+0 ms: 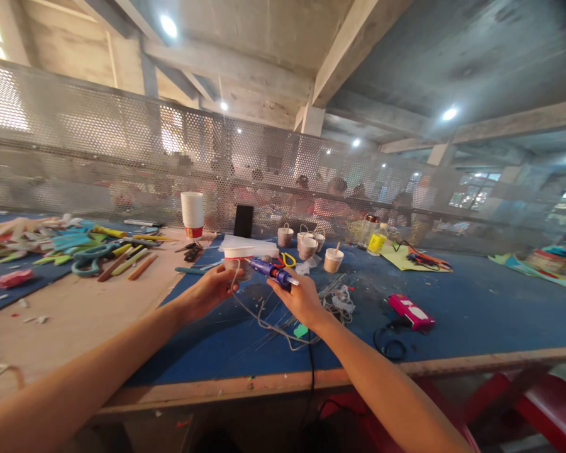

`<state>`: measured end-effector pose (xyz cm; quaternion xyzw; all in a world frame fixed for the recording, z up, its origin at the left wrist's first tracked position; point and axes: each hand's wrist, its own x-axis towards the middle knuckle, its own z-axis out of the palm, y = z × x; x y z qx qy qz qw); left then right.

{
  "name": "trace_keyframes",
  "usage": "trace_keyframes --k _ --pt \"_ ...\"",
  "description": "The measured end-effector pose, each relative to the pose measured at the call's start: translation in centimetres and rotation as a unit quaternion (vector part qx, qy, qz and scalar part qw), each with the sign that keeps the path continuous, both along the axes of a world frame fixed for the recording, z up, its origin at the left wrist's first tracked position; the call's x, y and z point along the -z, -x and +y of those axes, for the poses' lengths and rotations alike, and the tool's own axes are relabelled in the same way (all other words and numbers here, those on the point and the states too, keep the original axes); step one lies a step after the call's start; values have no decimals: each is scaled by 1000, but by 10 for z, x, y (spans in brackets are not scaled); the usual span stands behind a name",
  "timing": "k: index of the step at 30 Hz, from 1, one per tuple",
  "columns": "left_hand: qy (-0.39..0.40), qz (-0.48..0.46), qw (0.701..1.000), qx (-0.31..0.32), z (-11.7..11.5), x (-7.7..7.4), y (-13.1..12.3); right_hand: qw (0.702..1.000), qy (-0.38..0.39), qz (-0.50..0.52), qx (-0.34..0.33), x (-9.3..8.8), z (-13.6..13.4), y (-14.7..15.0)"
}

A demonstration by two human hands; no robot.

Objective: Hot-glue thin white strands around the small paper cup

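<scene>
Purple-blue plastic marks the glue gun [270, 270], which the right hand [302, 300] clasps around its body, and its nozzle points towards ten o'clock, straight at the paper cup [238, 253]. Nozzle and cup wall are so close that I cannot tell whether they touch. Taken from the right hand, the cup lies at ten o'clock; from the left hand [213, 288], it sits at about one o'clock. That left hand is the nearer, its fingers closed on the cup's lower side. Held above the blue table [457, 314], the cup stands roughly upright, mouth towards twelve, its long axis running from twelve to six. The gun's long axis runs from ten back to four, where a pale glue stick [294, 282] juts from its rear. Grey cord [260, 323] trails from the cup towards four o'clock, looping below the right hand. Several small cups [307, 246] stand at two o'clock from the gun, while a stack of white cups [192, 211] rises at between ten and eleven from the held one.
</scene>
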<state>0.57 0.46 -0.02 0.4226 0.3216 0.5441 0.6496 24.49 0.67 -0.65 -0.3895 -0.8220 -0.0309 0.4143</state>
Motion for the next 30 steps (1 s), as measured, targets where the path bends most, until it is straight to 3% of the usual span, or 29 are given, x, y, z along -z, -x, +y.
trace_keyframes --k 30 --pt "17 -42 999 4 -2 -2 1 1000 13 22 0 1 4 -2"
